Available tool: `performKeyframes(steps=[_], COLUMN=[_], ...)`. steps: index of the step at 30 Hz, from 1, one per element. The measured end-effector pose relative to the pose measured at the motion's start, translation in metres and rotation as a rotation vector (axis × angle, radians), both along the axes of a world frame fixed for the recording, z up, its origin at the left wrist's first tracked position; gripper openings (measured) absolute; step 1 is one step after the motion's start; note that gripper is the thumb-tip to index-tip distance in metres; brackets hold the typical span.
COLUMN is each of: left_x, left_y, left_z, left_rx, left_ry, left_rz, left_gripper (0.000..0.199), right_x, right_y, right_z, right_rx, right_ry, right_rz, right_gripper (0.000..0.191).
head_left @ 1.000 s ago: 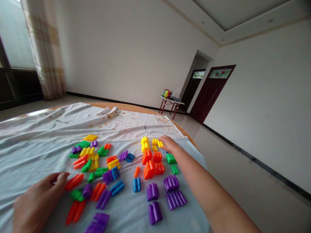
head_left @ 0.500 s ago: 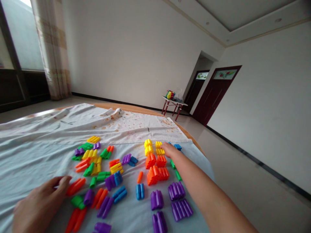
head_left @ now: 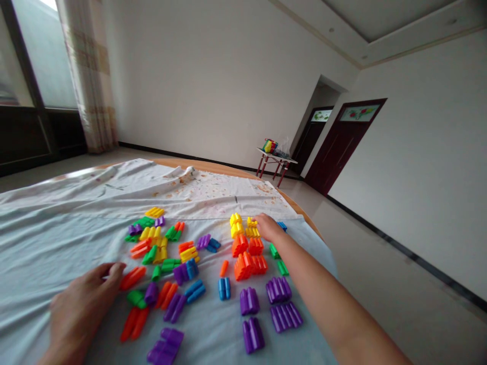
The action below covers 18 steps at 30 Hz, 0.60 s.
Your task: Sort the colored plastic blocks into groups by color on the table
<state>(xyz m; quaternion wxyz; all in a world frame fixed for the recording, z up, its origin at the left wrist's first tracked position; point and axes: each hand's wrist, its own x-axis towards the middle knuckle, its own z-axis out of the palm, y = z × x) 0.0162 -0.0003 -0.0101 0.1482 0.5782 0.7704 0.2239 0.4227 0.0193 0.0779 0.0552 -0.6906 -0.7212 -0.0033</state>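
Note:
My left hand (head_left: 85, 304) rests on the cloth at the left, fingers loosely bent with a gap at the thumb. Its fingertips lie beside a pair of joined orange plastic tubes (head_left: 133, 278); I cannot tell whether they touch. At the far end of the right-hand group, my right hand (head_left: 267, 227) has its fingers closed at a small yellow toy block (head_left: 251, 222), partly hiding it. Another yellow block (head_left: 252, 232) lies just nearer. Left of these are stacked yellow blocks (head_left: 236, 225), and orange blocks (head_left: 243, 265) stand nearer to me.
Mixed coloured blocks (head_left: 152, 233) lie scattered at centre left. Purple blocks (head_left: 279, 290) sit in rows at the near right, with green blocks (head_left: 282, 267) by my right forearm. A wrinkled, stained cloth (head_left: 213, 197) covers the round table. A small table (head_left: 279, 156) stands by the far wall.
The view has shifted slightly, so the blocks appear a little further right and higher. My right hand stays at the yellow blocks, and my left hand remains beside the orange tubes.

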Motion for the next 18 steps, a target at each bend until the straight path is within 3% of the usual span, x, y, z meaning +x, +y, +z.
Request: performKeyframes(steps=[3,6,8,11,18], left_x=[0.009,0.011,0.01,0.011,0.021], left_y=[-0.008,-0.01,-0.01,-0.014,-0.026], left_z=[0.017,0.021,0.019,0.019,0.023], left_rx=[-0.054,-0.042,-0.025,0.013,0.174], left_ry=[0.025,0.04,0.05,0.066,0.174], left_rz=[0.006,0.002,-0.01,-0.037,-0.123], left_gripper=[0.053,0.051,0.051,0.049,0.04], right_x=[-0.037,-0.083,-0.112,-0.145,-0.177], right_y=[-0.032,-0.074,-0.098,-0.12,-0.14], right_z=[0.016,0.016,0.006,-0.016,-0.052], right_rx=[0.16,0.226,0.185,0.154,0.118], right_ry=[0.182,0.447,0.521,0.527,0.462], right_rz=[0.167,0.389,0.471,0.481,0.475], right_gripper=[0.031,0.025,0.021,0.022,0.035])
